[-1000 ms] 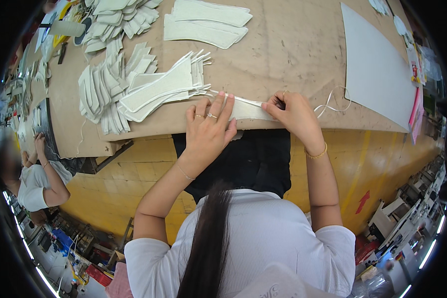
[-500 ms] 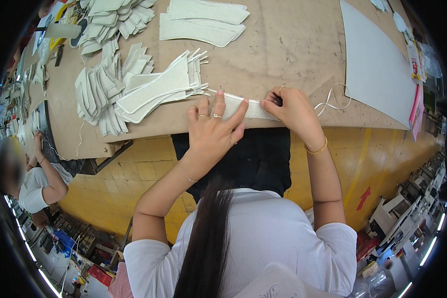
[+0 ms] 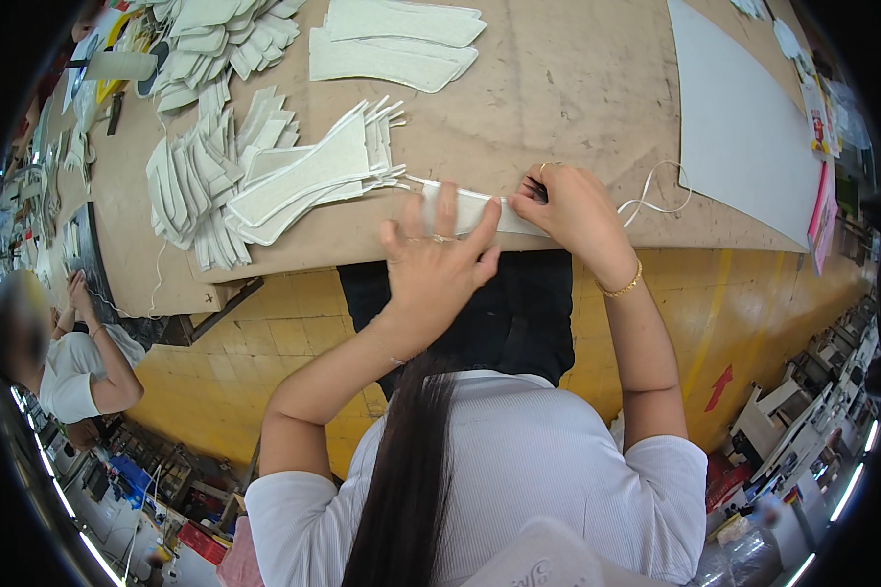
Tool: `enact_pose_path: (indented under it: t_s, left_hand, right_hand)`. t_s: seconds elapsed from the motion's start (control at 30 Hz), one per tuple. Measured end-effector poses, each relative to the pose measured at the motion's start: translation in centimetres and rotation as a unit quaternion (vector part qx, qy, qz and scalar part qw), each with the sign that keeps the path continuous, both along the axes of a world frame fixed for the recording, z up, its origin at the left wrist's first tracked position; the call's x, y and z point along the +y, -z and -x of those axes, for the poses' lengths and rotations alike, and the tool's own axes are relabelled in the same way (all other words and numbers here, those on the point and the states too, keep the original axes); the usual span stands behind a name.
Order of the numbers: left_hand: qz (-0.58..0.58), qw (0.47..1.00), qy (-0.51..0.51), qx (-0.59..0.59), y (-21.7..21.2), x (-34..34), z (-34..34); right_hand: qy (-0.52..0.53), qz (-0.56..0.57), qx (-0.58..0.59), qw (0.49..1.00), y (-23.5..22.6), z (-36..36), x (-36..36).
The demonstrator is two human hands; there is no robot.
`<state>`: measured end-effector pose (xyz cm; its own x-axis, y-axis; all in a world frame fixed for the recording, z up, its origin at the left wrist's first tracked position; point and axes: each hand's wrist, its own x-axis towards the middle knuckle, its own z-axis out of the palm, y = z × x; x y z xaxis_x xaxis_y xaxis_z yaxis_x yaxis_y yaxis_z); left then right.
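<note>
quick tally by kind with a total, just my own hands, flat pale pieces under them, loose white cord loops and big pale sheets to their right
Hands: 2 (left hand, right hand)
Flat pale piece under them: 1
Loose white cord loop: 1
Big pale sheet: 1
Total: 5

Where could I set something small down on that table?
The brown tabletop between the upper off-white panels and the large white sheet, beyond the right hand. Crowded: the left side, with heaped panels, and the near edge, where the left hand touches a piped panel.
</note>
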<state>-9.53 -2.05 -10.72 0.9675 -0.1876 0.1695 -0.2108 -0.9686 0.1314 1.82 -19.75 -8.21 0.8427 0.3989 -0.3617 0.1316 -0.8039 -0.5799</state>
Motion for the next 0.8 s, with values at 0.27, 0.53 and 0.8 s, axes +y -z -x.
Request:
enact_pose_path:
  t_s: [0.27,0.53,0.8]
  left_hand:
    - [0.033,0.997,0.068,-0.014,1.0,-1.7,-0.7]
    - [0.043,0.997,0.061,-0.008,0.8,-1.7,-0.5]
    - [0.029,0.998,0.061,0.001,0.8,-2.0,-0.5]
  right_hand:
    - [0.002,0.016,0.004,1.000,-1.1,-0.2,-0.9]
    - [0.086,-0.025,0.066,0.994,-1.9,-0.3,-4.9]
    - [0.097,-0.026,0.067,0.993,-1.2,-0.1,-5.1]
